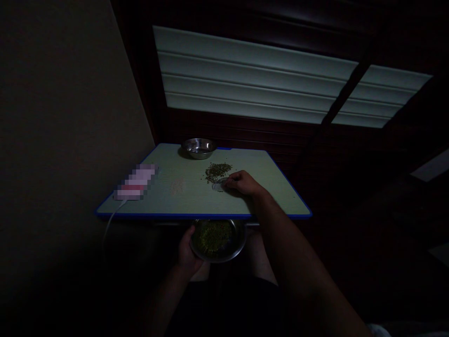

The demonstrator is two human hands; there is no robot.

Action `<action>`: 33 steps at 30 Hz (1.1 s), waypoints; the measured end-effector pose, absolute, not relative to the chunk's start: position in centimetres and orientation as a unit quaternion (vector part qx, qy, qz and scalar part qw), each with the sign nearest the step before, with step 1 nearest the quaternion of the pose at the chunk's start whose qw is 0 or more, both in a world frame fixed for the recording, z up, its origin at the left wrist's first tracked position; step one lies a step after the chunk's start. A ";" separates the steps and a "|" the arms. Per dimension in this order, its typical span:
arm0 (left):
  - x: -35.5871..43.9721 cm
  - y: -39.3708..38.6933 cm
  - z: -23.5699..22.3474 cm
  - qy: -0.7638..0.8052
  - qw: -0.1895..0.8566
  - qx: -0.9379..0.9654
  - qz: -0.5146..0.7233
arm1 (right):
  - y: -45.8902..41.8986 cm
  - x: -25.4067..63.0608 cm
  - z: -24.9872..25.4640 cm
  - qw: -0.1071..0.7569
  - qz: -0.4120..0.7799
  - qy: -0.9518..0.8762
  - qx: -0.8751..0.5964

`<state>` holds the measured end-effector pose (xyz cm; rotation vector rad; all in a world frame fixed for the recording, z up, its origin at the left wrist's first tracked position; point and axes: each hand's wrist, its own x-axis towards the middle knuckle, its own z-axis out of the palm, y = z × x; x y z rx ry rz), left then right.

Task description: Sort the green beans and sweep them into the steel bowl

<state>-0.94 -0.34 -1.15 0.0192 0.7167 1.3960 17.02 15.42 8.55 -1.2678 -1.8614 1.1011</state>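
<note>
Scooping or sweeping at the pile of small brownish grains on the table looks like your step in hand. Your right hand, above the middle of the table, pinches a clear, thin scoop-like piece between closed fingertips, at the near side of the pile. Your left hand, below the table's near edge, is curled on the side of a metal basin with greenish grains inside.

Your next move probably calls for bringing grains over the table's near edge, with the basin held level underneath so few spill.

A steel bowl stands at the table's far edge; a pale scatter lies on the table's left half.

The room is dim. You can't make out the clear piece's exact shape, or whether grains are on it. The table's edge hides the basin's far rim, your left fingers under the basin can't be seen, and the pinkish object on the table's left is pixelated.
</note>
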 end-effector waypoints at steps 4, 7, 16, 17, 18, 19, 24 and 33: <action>-1.0 -0.2 -1.5 0.318 0.710 0.004 0.629 | 14.5 16.8 9.3 0.259 0.437 -0.731 -0.455; -0.9 -0.2 -1.4 0.327 0.706 0.004 0.628 | 13.7 16.7 9.6 0.240 0.448 -0.742 -0.438; -0.8 -0.2 -0.9 0.331 0.716 0.002 0.615 | 11.0 16.2 10.5 0.188 0.429 -0.779 -0.417; -0.7 -0.2 -0.9 0.330 0.715 0.001 0.616 | 10.7 16.2 10.6 0.182 0.428 -0.781 -0.417; -0.7 -0.2 -0.9 0.330 0.714 0.000 0.617 | 10.6 16.2 10.7 0.175 0.428 -0.783 -0.416; -0.7 -0.2 -0.9 0.329 0.715 0.001 0.617 | 10.4 16.1 10.8 0.169 0.427 -0.786 -0.415; -0.8 -0.2 -1.1 0.325 0.721 0.002 0.613 | 10.1 16.0 11.2 0.143 0.412 -0.806 -0.399; -1.0 -0.2 -1.7 0.316 0.724 0.016 0.613 | 10.0 16.3 11.1 0.141 0.403 -0.821 -0.380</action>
